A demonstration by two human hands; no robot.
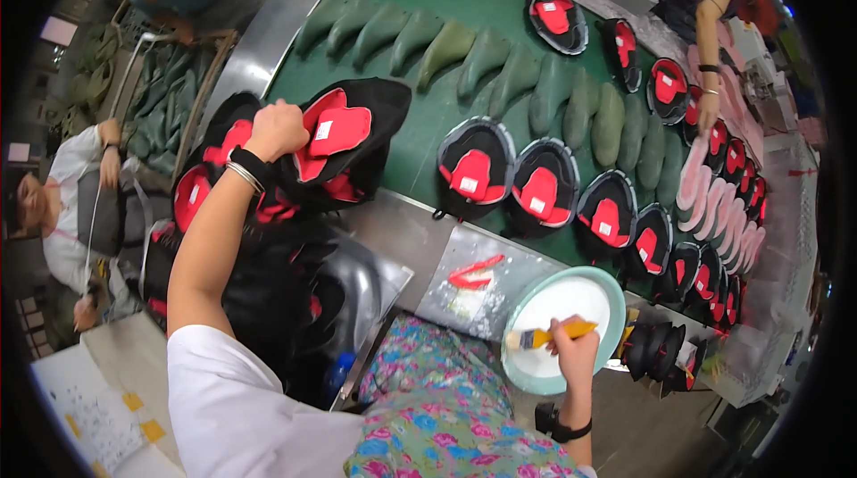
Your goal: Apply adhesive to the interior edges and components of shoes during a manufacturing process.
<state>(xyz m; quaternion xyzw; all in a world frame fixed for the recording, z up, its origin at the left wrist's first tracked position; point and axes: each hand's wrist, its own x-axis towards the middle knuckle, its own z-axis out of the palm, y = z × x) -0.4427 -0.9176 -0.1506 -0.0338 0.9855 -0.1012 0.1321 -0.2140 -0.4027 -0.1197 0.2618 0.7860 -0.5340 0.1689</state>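
Observation:
My left hand (278,130) is closed on the edge of a black shoe upper (379,116) with a red lining, lifted over a pile of similar black and red uppers (192,197). In my right hand (576,346) is a paintbrush (538,338) with a yellow handle. Its bristles are at the left inner side of a pale teal bowl (616,292) holding white liquid (562,301). Left of the bowl, red strips (476,273) lie on a white-smeared metal plate (437,292).
On the green belt (406,143) stand a row of green shoe lasts (446,51), several black and red uppers (473,179) and pink insoles (693,176). A co-worker's hand (708,109) touches the insoles. Other people (76,183) are at the left. A cart of lasts (165,99) stands there.

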